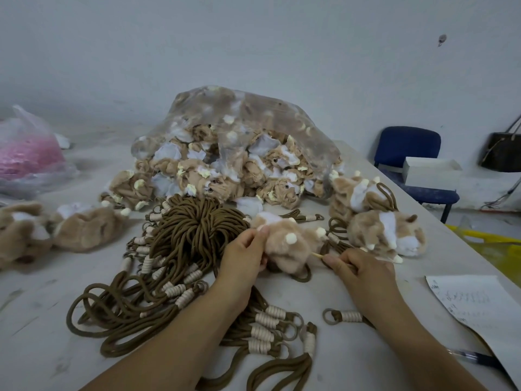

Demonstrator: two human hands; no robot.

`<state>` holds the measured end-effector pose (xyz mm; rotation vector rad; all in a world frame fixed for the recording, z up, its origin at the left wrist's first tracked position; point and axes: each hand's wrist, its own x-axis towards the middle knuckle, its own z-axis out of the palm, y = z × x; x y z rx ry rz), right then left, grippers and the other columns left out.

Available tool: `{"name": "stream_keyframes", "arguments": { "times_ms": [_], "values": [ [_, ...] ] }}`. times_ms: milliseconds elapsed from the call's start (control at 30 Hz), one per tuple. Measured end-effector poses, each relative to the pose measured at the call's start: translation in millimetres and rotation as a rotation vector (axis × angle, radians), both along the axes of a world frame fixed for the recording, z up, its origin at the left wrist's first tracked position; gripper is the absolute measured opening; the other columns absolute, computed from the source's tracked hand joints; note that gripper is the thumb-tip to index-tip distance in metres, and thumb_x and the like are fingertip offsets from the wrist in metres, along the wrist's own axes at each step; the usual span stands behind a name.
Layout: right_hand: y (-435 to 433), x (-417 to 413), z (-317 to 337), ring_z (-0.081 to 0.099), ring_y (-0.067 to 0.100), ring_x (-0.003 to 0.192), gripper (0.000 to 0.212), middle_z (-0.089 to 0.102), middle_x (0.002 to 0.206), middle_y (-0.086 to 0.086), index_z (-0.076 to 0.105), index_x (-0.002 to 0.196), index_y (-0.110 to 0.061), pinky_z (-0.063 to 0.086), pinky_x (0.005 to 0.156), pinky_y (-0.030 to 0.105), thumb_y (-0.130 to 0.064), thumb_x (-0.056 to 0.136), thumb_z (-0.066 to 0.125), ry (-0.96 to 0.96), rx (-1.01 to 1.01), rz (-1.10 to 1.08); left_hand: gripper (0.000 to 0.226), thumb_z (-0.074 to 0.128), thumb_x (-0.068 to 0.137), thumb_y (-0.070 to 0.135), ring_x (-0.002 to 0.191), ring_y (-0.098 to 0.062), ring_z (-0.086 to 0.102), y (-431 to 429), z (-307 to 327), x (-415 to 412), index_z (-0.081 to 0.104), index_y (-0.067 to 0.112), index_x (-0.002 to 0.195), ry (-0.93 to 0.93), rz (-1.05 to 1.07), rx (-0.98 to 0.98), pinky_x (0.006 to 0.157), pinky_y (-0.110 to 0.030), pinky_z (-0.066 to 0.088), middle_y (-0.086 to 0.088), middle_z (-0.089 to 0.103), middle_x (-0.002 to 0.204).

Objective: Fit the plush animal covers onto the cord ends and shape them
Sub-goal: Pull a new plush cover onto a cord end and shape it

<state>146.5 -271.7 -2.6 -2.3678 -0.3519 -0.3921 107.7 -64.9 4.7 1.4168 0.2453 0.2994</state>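
Observation:
A tan and white plush animal cover [287, 244] lies on the table in front of me, with a brown cord loop [303, 275] showing beneath it. My left hand [245, 249] grips its left side. My right hand [358, 266] pinches a thin light stick [317, 255] whose tip points at the cover's right side. A big bundle of brown cords [194, 230] with cream-wrapped ends and rings spreads to the left and front. Finished plush animals [386, 232] on cords sit to the right.
A clear plastic bag [234, 142] full of inside-out covers stands behind. More plush covers [84, 227] lie at far left, beside a pink-filled bag [28, 156]. A written sheet [476, 303] and a pen [473, 358] lie at right. A blue chair [408, 153] stands past the table edge.

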Motion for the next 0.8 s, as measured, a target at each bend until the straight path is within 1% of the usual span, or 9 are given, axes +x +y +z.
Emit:
{"name": "stream_keyframes", "arguments": {
  "times_ms": [67, 167, 300, 367, 467, 533, 633, 733, 800],
  "values": [
    [1, -1, 0, 0.05, 0.007, 0.065, 0.036, 0.052, 0.061, -0.007, 0.052, 0.063, -0.023, 0.042, 0.083, 0.044, -0.048, 0.088, 0.057, 0.019, -0.01, -0.031, 0.033, 0.054, 0.098, 0.034, 0.049, -0.004, 0.046, 1, -1, 0, 0.066, 0.01, 0.078, -0.028, 0.038, 0.055, 0.048, -0.015, 0.041, 0.008, 0.05, 0.051],
    [1, -2, 1, 0.05, 0.007, 0.065, 0.038, 0.053, 0.062, -0.006, 0.055, 0.065, -0.019, 0.042, 0.082, 0.041, -0.049, 0.088, 0.056, 0.029, -0.01, -0.036, 0.032, 0.053, 0.098, 0.038, 0.049, -0.004, 0.049, 1, -2, -1, 0.067, 0.02, 0.075, -0.05, 0.028, 0.168, 0.05, -0.014, 0.041, 0.008, 0.054, 0.051],
    [2, -4, 3, 0.051, 0.006, 0.064, 0.04, 0.056, 0.061, -0.004, 0.059, 0.067, -0.016, 0.041, 0.077, 0.036, -0.05, 0.089, 0.055, 0.083, 0.021, -0.018, 0.032, 0.05, 0.099, 0.04, 0.052, -0.001, 0.053, -2, -3, -1, 0.069, 0.029, 0.075, -0.069, 0.004, 0.198, 0.053, -0.013, 0.044, 0.009, 0.058, 0.054],
    [3, -5, 2, 0.05, 0.006, 0.062, 0.042, 0.055, 0.06, -0.005, 0.058, 0.065, -0.017, 0.037, 0.068, 0.03, -0.052, 0.088, 0.053, 0.126, 0.064, -0.001, 0.032, 0.049, 0.099, 0.04, 0.058, -0.003, 0.055, -4, -3, -1, 0.071, 0.028, 0.079, -0.081, -0.015, 0.102, 0.058, -0.016, 0.046, 0.008, 0.061, 0.06],
    [7, -6, 1, 0.049, 0.006, 0.06, 0.044, 0.055, 0.061, -0.003, 0.055, 0.064, -0.018, 0.033, 0.058, 0.022, -0.054, 0.088, 0.051, 0.166, 0.129, 0.02, 0.032, 0.048, 0.1, 0.036, 0.072, -0.006, 0.059, -9, -2, 0, 0.075, 0.027, 0.086, -0.125, -0.064, -0.145, 0.068, -0.023, 0.048, 0.004, 0.069, 0.08],
    [8, -5, 0, 0.05, 0.007, 0.061, 0.045, 0.055, 0.062, -0.001, 0.054, 0.064, -0.017, 0.034, 0.056, 0.02, -0.055, 0.088, 0.049, 0.168, 0.131, 0.028, 0.034, 0.048, 0.101, 0.033, 0.072, -0.004, 0.061, -10, -1, 1, 0.076, 0.028, 0.085, -0.123, -0.09, -0.226, 0.066, -0.02, 0.049, 0.003, 0.07, 0.085],
    [10, -5, 1, 0.05, 0.009, 0.061, 0.047, 0.054, 0.062, 0.0, 0.054, 0.067, -0.013, 0.034, 0.059, 0.025, -0.054, 0.089, 0.047, 0.165, 0.108, 0.038, 0.035, 0.049, 0.102, 0.026, 0.07, -0.003, 0.064, -12, 0, -1, 0.077, 0.025, 0.082, -0.1, -0.13, -0.3, 0.062, -0.017, 0.051, 0.002, 0.072, 0.082],
    [10, -5, 1, 0.048, 0.006, 0.059, 0.046, 0.053, 0.062, -0.001, 0.054, 0.066, -0.015, 0.032, 0.058, 0.025, -0.053, 0.09, 0.047, 0.169, 0.117, 0.036, 0.027, 0.053, 0.099, 0.028, 0.072, -0.011, 0.058, -10, 0, 1, 0.065, 0.017, 0.078, -0.071, -0.036, -0.201, 0.067, -0.024, 0.047, 0.0, 0.065, 0.079],
    [10, -6, 2, 0.048, 0.002, 0.059, 0.044, 0.051, 0.059, -0.003, 0.052, 0.063, -0.017, 0.031, 0.057, 0.024, -0.052, 0.09, 0.049, 0.157, 0.137, 0.031, 0.015, 0.059, 0.095, 0.029, 0.075, -0.013, 0.055, -7, 0, 3, 0.057, 0.022, 0.082, -0.089, 0.084, -0.067, 0.065, -0.027, 0.048, 0.003, 0.06, 0.085]
  ]
}}
